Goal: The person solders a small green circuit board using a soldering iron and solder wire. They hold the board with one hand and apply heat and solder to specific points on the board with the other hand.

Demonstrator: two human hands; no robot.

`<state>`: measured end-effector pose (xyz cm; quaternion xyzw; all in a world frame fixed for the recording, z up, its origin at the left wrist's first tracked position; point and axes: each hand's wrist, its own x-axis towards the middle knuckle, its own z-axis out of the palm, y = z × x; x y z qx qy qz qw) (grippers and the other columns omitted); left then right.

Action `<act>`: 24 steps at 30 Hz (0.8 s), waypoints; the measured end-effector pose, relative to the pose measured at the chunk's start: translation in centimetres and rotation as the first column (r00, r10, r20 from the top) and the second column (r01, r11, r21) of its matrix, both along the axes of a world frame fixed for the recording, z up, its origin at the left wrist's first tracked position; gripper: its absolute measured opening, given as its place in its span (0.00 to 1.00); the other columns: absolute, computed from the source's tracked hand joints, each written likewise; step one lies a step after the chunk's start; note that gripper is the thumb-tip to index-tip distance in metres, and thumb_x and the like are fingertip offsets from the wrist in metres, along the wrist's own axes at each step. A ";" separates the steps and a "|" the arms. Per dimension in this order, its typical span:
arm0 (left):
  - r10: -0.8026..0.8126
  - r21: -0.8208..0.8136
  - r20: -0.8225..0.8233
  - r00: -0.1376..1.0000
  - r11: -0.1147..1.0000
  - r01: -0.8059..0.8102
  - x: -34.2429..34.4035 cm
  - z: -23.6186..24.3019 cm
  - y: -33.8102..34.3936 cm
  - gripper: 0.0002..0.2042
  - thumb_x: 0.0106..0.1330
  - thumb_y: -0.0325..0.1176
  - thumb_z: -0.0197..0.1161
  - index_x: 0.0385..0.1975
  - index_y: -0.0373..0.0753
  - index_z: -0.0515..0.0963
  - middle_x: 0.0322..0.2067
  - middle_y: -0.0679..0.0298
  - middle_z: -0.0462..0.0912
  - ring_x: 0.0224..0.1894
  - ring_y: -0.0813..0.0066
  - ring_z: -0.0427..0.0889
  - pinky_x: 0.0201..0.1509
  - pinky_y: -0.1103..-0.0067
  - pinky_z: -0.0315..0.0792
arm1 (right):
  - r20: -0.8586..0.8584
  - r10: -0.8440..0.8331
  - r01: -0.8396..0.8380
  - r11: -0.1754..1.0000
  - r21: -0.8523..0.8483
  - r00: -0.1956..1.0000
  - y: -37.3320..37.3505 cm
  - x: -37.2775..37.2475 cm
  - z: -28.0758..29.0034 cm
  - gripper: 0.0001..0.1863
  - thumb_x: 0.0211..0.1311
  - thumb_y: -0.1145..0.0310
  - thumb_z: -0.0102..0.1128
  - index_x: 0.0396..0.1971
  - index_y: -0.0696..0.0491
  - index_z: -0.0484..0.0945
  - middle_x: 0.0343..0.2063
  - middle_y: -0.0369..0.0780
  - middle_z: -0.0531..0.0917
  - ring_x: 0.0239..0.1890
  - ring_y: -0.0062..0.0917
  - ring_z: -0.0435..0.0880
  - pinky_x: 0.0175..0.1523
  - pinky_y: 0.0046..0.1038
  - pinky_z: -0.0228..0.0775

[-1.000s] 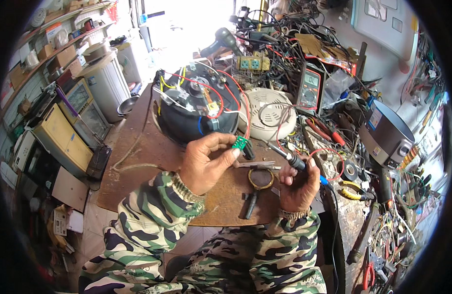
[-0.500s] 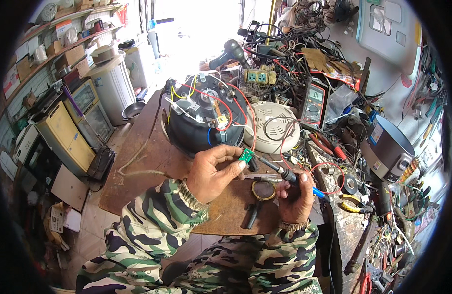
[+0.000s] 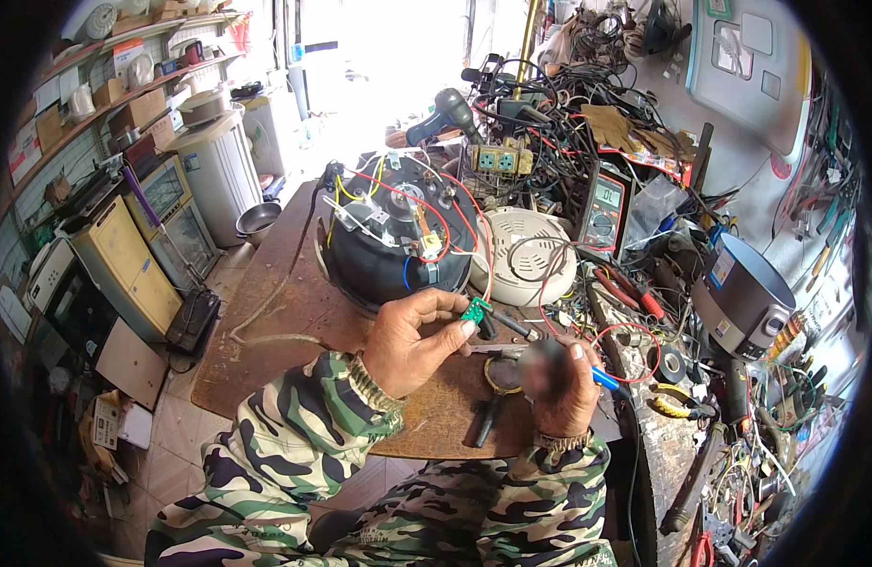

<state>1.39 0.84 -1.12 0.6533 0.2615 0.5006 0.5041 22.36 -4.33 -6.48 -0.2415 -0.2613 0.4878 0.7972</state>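
Observation:
Pinched in the fingers of my left hand (image 3: 412, 342) is a small green circuit board (image 3: 474, 310), with wires running up from it toward the appliance. My right hand (image 3: 570, 383) grips a soldering iron (image 3: 522, 327), its shaft angled up and left toward the board; a blur covers part of this hand and the iron's handle. I cannot tell whether the tip touches the board. Behind my left hand sits an upturned black rice cooker body (image 3: 374, 248) with exposed red, yellow and white wires. Under my hands lies a round dark-faced piece (image 3: 501, 376) with a black handle (image 3: 488, 420).
A cream vented cover (image 3: 526, 265) rests beside the appliance. To the right stand a multimeter (image 3: 605, 214), red-handled pliers (image 3: 648, 302), black tape (image 3: 671, 363), yellow-handled pliers (image 3: 680, 404) and a grey cooker shell (image 3: 744, 293). Tangled cables (image 3: 540, 104) pile up behind.
My right hand and the soldering iron have shifted slightly downward. The circuit board has tilted and moved a little lower in my left fingers. The view has shifted slightly.

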 end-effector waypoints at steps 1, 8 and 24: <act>0.000 0.003 0.002 1.000 1.000 0.000 0.0 0.0 0.0 0.10 0.71 0.25 0.63 0.47 0.27 0.77 0.38 0.60 0.85 0.35 0.77 0.84 0.40 0.79 0.80 | 0.002 -0.007 0.007 1.000 -0.002 1.000 0.0 -0.1 0.1 0.15 0.65 0.63 0.65 0.39 0.61 0.80 0.21 0.46 0.80 0.19 0.31 0.78 0.25 0.30 0.71; -0.010 0.013 0.031 0.999 1.000 0.010 0.1 -0.1 0.1 0.10 0.70 0.25 0.63 0.46 0.27 0.78 0.37 0.60 0.85 0.34 0.77 0.84 0.39 0.79 0.80 | -0.001 0.014 -0.014 1.000 -0.012 1.000 0.1 0.1 -0.3 0.16 0.65 0.62 0.64 0.40 0.62 0.80 0.21 0.45 0.80 0.19 0.31 0.78 0.25 0.29 0.71; -0.009 0.002 0.016 1.000 1.000 0.009 -0.1 0.1 0.0 0.09 0.70 0.23 0.63 0.46 0.26 0.77 0.38 0.59 0.85 0.36 0.78 0.84 0.40 0.81 0.81 | 0.025 0.004 -0.004 1.000 0.015 1.000 0.1 0.0 -0.2 0.15 0.65 0.63 0.64 0.40 0.62 0.80 0.22 0.46 0.81 0.18 0.31 0.78 0.24 0.29 0.72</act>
